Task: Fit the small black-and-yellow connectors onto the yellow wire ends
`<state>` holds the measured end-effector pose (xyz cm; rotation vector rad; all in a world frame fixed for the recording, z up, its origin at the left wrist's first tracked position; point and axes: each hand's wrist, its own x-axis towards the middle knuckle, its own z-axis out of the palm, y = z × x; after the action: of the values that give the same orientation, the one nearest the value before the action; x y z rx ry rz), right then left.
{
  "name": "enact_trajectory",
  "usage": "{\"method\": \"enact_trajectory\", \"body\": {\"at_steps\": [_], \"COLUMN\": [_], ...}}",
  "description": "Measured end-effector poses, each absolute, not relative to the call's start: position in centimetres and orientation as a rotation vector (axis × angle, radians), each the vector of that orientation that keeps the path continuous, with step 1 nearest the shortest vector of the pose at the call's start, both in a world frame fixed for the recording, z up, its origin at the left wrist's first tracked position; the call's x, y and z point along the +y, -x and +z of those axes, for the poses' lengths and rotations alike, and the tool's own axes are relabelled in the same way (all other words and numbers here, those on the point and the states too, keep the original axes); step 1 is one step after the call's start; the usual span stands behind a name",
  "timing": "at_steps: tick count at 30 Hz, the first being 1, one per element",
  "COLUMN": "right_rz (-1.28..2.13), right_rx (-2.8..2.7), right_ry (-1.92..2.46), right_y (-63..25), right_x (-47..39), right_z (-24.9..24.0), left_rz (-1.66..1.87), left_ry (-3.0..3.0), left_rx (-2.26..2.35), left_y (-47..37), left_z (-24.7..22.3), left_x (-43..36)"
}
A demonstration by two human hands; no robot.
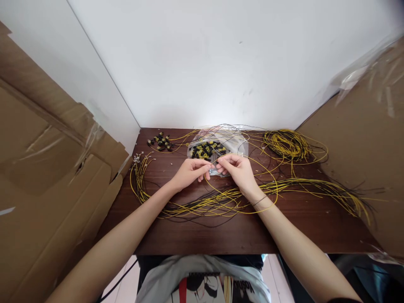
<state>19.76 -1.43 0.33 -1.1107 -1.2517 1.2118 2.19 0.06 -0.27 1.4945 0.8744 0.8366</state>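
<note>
My left hand [195,171] and my right hand [235,168] are close together over the middle of the table, fingertips pinched. A thin yellow wire [211,185] runs from the left fingertips and loops down to the right; a dark end shows between the hands. What sits in the right fingertips is too small to make out. Just behind the hands lies a clear plastic bag [238,145] with black and yellow connectors [206,149] on it. Beneath the forearms stretches a long bundle of yellow and black wires [192,209], with small white ends at the far left.
A coil of yellow and black wire [287,145] lies at the back right. A small pile of black and yellow connectors [160,142] sits at the back left. Cardboard sheets [57,202] stand along both sides, and a white wall [214,63] closes the back of the brown table [202,242].
</note>
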Motion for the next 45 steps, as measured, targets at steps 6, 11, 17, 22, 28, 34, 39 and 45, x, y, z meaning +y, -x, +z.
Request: {"method": "enact_trajectory", "body": {"at_steps": [6,11,17,22,28,34,39,45], "right_rz": [1.209,1.166,1.093,1.049,1.075,1.140,1.147,1.146], "right_rx": [-1.237,-1.218,-1.223,-1.209,-1.168,-1.243,-1.334,-1.309], "right_ry": [1.137,1.148,1.125,1.123,1.068,1.098,1.128,1.125], "right_y": [-19.66,-19.60,-19.86,-19.96,-19.79,-19.81,-19.75,-19.95], "right_x": [-1.35,-1.32,-1.35,-1.23,-1.22,-1.23,-1.26,-1.36], "right_z": [0.27,0.21,0.27,0.05,-0.06,0.25,0.37,0.56], "left_rz": [0.801,0.792,0.780,0.772,0.773,0.790,0.791,0.788], "left_ry": [-1.548,-1.548,-1.546,-1.537,-1.547,-1.539,-1.538,-1.548], "left_rx": [0.887,0.889,0.887,0.898,0.896,0.889,0.893,0.892], "left_y": [-2.24,-2.28,-2.31,-2.32,-2.32,-2.29,-2.35,-2.41], "left_z": [-0.16,-0.19,-0.04,-0.04,-0.12,-0.41,-0.39,-0.21], "left_x": [0.00,0.03,0.02,0.01,0.05,0.11,0.08,0.03]}}
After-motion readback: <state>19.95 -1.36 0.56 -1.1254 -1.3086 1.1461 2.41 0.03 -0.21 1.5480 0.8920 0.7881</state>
